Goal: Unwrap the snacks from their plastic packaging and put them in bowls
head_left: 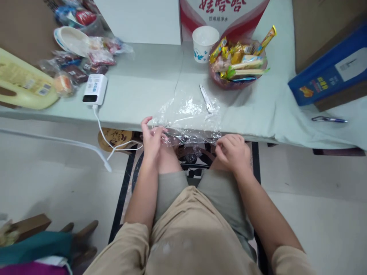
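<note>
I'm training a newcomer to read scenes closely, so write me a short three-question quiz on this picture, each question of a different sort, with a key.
1. Multiple choice: which stands right beside the snack bowl?
A) the yellow jug
B) the paper cup
C) the white power bank

2. True or false: the pen lies between the person's two hands.

3. Fill in: between the left hand and the right hand spreads a crinkled, see-through piece of ____.

Key:
1. B
2. False; it lies off to the right of both hands, near the blue box.
3. plastic film
</note>
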The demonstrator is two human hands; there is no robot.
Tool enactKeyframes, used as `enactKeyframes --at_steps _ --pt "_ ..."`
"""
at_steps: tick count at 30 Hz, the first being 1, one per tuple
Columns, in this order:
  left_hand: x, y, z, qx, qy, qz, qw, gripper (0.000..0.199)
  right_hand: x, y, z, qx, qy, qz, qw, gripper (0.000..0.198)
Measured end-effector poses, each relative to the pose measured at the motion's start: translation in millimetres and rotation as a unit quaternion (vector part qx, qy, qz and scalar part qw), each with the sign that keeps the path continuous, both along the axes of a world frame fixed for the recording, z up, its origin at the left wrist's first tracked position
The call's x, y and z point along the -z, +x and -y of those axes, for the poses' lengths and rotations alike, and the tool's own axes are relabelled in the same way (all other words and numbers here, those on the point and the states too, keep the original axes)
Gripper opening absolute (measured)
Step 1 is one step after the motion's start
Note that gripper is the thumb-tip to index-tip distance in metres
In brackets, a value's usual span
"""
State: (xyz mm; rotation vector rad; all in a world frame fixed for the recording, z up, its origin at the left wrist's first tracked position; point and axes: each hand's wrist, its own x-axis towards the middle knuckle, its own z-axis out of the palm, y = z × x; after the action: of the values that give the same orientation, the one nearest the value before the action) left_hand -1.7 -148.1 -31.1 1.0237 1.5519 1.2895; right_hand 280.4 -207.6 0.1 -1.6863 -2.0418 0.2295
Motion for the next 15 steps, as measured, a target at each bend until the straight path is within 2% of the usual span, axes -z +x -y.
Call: enactKeyframes --at_steps 3,6,11,13,15 --pt "18.1 -2 20 0.064 0.031 0.018 0.997 0.061 -6 -1 6 -0.002 0.025 -0.035 0.999 0.014" --pt "20.3 -2 24 0.093 0.037 0.008 0.995 0.063 -9 -2 6 0.011 0.028 -0.06 0.998 0.013" --pt "-8.2 4 21 0.147 0.015 -0.02 0.989 0.025 -2 -1 7 0.045 0.036 -0.111 0.992 0.01" --pt "-19.7 3 19 0.193 0.016 -0.042 0.98 0.03 3 1 8 0.073 0.03 -0.144 0.986 0.009" --pt "-25.7 -1 16 0.237 0.021 -0.091 0.967 0.048 9 3 9 0.113 0.018 -0.201 0.973 0.007"
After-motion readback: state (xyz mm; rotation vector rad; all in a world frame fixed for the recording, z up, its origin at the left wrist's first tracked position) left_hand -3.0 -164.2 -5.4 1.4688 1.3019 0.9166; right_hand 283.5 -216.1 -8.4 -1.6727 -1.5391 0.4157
